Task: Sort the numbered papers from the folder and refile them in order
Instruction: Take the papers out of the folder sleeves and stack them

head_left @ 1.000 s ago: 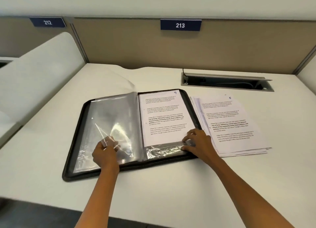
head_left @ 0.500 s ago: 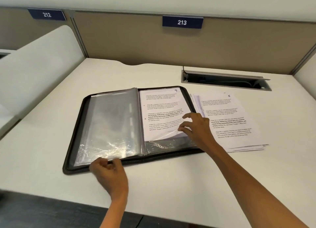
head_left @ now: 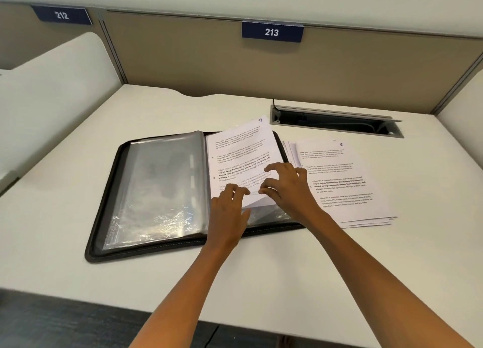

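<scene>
A black zip folder [head_left: 109, 206] lies open on the desk, its clear plastic sleeves [head_left: 162, 185] turned to the left. Paper number 9 [head_left: 240, 149] sits on the right half. It is tilted, and its top sticks out past the folder's far edge. My left hand [head_left: 230, 211] pinches the lower part of the sleeve that holds this paper. My right hand [head_left: 287, 188] has curled fingers on the paper's lower right part and pinches it. A stack of printed papers [head_left: 347, 191] lies right of the folder, with number 6 on top.
A cable slot with an open lid [head_left: 337, 121] is set into the desk behind the stack. Beige partition walls [head_left: 209, 60] with labels 212 and 213 close the back. A white side panel [head_left: 52, 86] stands at the left, and the desk's near edge [head_left: 104, 295] runs below my arms.
My left hand came off the left sleeves and moved right to the sleeve under paper 9. Paper 9 has slid up, tilted, past the folder's top edge under my right hand.
</scene>
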